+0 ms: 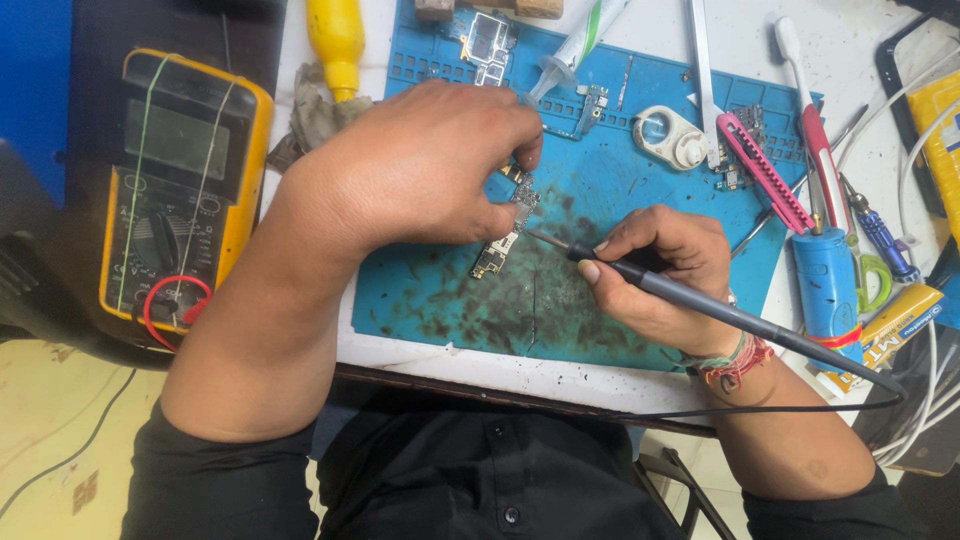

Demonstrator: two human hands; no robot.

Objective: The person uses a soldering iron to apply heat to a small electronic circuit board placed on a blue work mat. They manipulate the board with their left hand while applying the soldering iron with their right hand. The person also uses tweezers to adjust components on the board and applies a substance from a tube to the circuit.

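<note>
Far left: a yellow-cased digital multimeter (185,190) with a red lead coiled at its foot lies on the dark area beyond the left edge of the surface; its screen is blank
Back left: a yellow plastic bottle (337,42) stands over a grey crumpled rag (312,108) at the back-left corner of the blue rubber work mat (430,290)
Left hand: the left hand (415,170) rests on the mat, fingers curled, thumb and fingertips pinched shut on the small narrow green circuit board (510,225)
Circuit board: it lies near the mat's middle, tilted, its upper end under the left fingertips and its lower end bare on the stained mat
Right hand: the right hand (660,275) is closed in a pen grip around the dark slim soldering iron (700,305); its metal tip touches or nearly touches the board's right edge, I cannot tell which; its cord trails off toward the right edge
Right of mat: a pink-handled utility knife (765,172), a white round tape reel (668,137), a blue cylindrical canister (828,285)
</note>
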